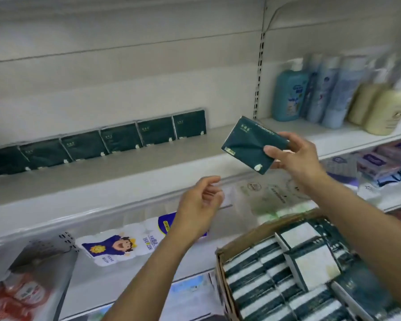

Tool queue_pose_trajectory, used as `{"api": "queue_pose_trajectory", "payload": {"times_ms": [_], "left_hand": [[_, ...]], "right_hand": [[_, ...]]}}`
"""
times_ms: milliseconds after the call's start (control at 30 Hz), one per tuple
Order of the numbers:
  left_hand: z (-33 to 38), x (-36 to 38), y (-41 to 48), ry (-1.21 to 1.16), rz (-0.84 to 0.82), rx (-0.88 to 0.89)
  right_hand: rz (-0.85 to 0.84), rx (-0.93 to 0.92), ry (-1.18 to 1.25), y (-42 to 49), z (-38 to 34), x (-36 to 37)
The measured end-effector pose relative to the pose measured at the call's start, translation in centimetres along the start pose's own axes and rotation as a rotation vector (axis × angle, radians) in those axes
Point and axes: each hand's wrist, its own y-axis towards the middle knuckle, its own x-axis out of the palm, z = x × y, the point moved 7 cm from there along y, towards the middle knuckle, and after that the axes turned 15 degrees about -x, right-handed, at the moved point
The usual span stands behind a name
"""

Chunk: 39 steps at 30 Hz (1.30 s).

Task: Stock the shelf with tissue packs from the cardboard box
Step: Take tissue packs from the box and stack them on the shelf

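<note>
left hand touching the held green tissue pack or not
Apart. Head view shows shelf between the left hand and the tissue pack; only the right hand grips it.

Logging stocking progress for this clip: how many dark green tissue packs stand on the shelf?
6, in one row along the shelf back, left to right: first pack, second, third, fourth, fifth, sixth. More may hide past the left frame edge. The right hand holds a seventh.

White metal shelving (148, 165), pale back panel (125, 66) w/ horizontal seams. Slotted upright (259, 77) splits two bays. Right bay: blue bottles (289, 96) & cream bottles (387, 110) standing in a row. Level below: wrapped toilet-roll packs (116, 246) left, purple-print packs (384, 163) right, red-print pack (21, 295) bottom-left corner. Light soft, even.
</note>
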Motion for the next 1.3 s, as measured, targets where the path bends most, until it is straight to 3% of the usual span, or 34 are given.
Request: {"api": "queue_pose_trajectory", "payload": {"times_ms": [200,333,433,567,700,1033,1300], "left_hand": [[2.7,-3.3,9.6,0.091,0.051,0.071],[3.1,-4.4,16.2,0.362,0.03,0.061],[3.0,-5.2,20.5,0.59,0.046,0.038],[3.0,-5.5,24.6,0.838,0.116,0.127],[1.8,-5.5,27.6,1.006,0.139,0.064],[1.2,-5.8,28.5,1.016,0.164,0.092],[2.1,-6.2,27.5,0.999,0.195,0.13]], "right_hand": [[-0.11,-0.027,-0.253,9.4,3.1,4.6],[-0.076,-0.045,-0.377,13.9,6.6,6.1],[-0.143,-0.086,-0.488,16.6,8.3,7.5],[-0.147,-0.156,-0.451,19.2,9.6,8.8],[-0.127,-0.156,-0.458,21.3,10.4,9.9],[-0.175,-0.245,-0.488,23.1,11.0,12.9],[-0.202,-0.135,-0.592,21.2,11.5,11.7]]}}
